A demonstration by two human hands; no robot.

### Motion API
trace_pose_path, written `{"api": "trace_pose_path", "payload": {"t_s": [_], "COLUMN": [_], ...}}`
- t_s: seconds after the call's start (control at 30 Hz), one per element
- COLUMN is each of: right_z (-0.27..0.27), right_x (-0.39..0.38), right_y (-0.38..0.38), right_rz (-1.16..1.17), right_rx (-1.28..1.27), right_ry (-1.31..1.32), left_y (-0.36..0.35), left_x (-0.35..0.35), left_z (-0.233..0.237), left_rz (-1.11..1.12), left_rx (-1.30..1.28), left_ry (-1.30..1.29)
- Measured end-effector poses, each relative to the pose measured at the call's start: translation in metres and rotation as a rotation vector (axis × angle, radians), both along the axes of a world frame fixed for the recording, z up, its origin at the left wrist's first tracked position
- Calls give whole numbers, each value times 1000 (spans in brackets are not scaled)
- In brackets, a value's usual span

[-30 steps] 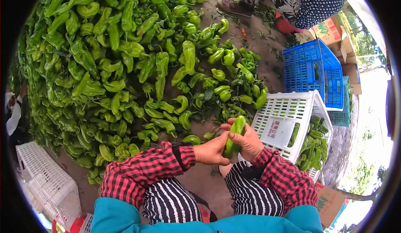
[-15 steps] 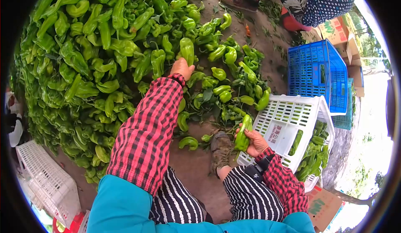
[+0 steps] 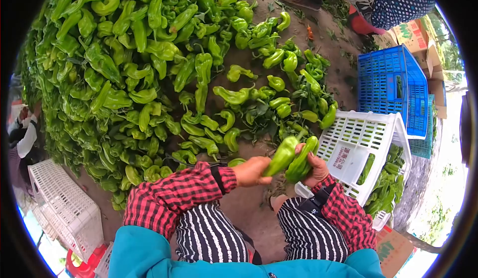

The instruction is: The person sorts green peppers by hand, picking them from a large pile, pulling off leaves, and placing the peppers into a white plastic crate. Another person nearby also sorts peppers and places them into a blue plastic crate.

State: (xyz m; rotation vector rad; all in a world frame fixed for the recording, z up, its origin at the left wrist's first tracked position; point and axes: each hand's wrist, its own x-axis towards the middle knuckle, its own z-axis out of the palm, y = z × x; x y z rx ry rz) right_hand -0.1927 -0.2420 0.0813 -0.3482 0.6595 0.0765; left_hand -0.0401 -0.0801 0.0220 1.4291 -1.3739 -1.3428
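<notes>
My left hand [image 3: 252,171] grips a light green pepper [image 3: 281,157] by its lower end, in front of my knees. Right beside it, my right hand [image 3: 316,171] has its fingers wrapped round a darker green pepper [image 3: 301,160]. The two peppers are side by side, their stem ends pointing up and away from me. A large heap of green peppers [image 3: 119,74] rises on the left and ahead, with looser ones scattered on the soil toward the right. Close to my right hand, a white plastic crate [image 3: 343,146] with peppers inside leans at an angle.
A blue crate [image 3: 383,86] and a teal crate [image 3: 422,128] stand behind the white one, near cardboard boxes [image 3: 416,36]. Another white crate [image 3: 64,203] is at the lower left. A person in a dotted garment [image 3: 406,1] is at the top right.
My left hand has come from the heap toward me and to the right, bringing a pepper next to my right hand. My right hand still holds its pepper. The view has shifted slightly.
</notes>
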Motion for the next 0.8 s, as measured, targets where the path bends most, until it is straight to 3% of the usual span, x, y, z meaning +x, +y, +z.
{"api": "trace_pose_path", "payload": {"t_s": [0.03, 0.13, 0.2, 0.23, 0.3, 0.33, 0.4, 0.43, 0.53, 0.6, 0.67, 0.73, 0.8], "right_z": [-2, 3, 4, 10, 8, 9, 9, 8, 5, 5, 6, 5, 5], "right_x": [5, 8, 7, 10, 11, 11, 13, 14, 11, 11, 12, 12, 13], "right_y": [9, 5, 4, 2, 2, 2, 4, 4, 1, 0, -1, 4, 6], "right_rz": [-85, -109, -159, -188, -237, -237, -209, -199, -191, -188, -80, -119, -117], "right_rx": [-180, -119, -100, -46, 51, 49, 145, 140, 175, 152, 138, 171, 179], "right_ry": [-2, -40, -52, -35, -33, -29, -23, -36, -44, -13, -62, -42, 2], "left_y": [-1, -12, -25, -35, -52, -57, -57, -53, -51, -32, -15, -5, -4], "left_x": [-10, -2, 25, 42, 84, 102, 139, 144, 151, 146, 143, 139, 144], "left_z": [3, 11, 0, -19, -39, -55, -81, -86, -80, -90, -90, -63, -63], "left_rz": [-36, -178, -180, 171, 706, 842, 761, 764, 270, 344, 413, 765, 928], "left_rx": [-33, -69, -286, -377, -268, -177, -39, -36, 577, 589, 486, 370, 248], "left_ry": [12, 23, -148, -238, -598, -857, -1030, -1032, -1023, -826, -792, -735, -943]}}
